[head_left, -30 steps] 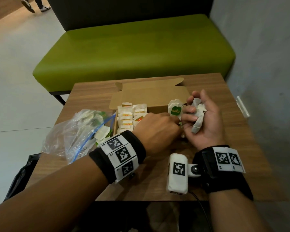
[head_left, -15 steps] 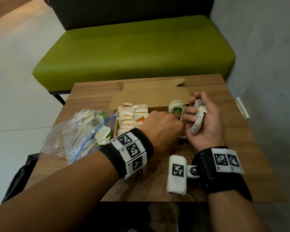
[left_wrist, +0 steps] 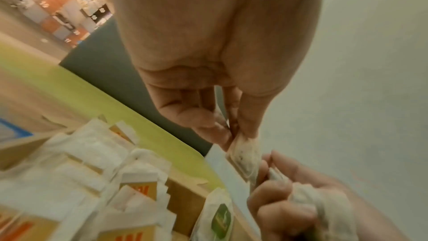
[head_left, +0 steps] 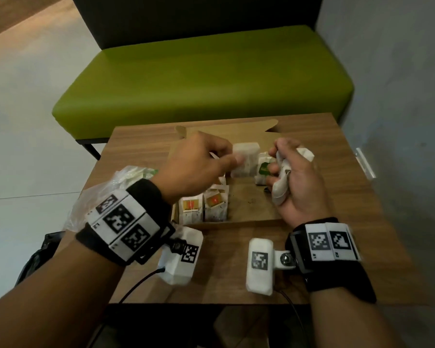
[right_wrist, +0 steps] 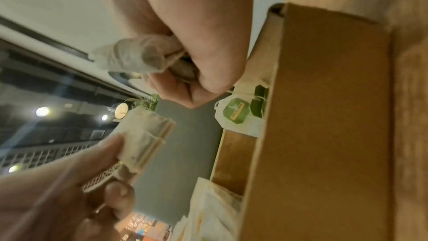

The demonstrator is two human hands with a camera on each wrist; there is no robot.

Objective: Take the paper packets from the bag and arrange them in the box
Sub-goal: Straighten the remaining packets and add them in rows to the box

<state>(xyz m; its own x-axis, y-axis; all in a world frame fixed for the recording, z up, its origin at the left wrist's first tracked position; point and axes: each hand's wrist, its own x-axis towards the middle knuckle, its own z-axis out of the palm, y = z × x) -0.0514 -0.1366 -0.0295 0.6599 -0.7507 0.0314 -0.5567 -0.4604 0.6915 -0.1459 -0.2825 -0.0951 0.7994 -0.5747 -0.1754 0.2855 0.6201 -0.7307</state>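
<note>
My left hand (head_left: 206, 159) pinches a white paper packet (head_left: 245, 160) between thumb and fingers above the open cardboard box (head_left: 246, 222); the same packet (left_wrist: 245, 158) shows in the left wrist view and the packet (right_wrist: 145, 135) in the right wrist view. My right hand (head_left: 294, 177) grips a bunch of crumpled white packets (head_left: 281, 187) over the box's right side, seen also as the bunch (right_wrist: 134, 58). A green-labelled packet (head_left: 263, 169) stands in the box by my right hand. Orange-labelled packets (head_left: 204, 204) stand in rows at the box's left. The clear plastic bag (head_left: 126, 179) lies left of the box.
The box sits on a small wooden table (head_left: 349, 172) with its lid flap (head_left: 226, 129) folded back. A green bench (head_left: 201, 79) stands beyond the table, and a grey wall (head_left: 399, 96) is on the right. A dark bag (head_left: 35, 259) lies on the floor at left.
My left hand rose out of the box and now holds one white packet up beside my right hand. The camera came closer to the table. My right hand keeps its bunch.
</note>
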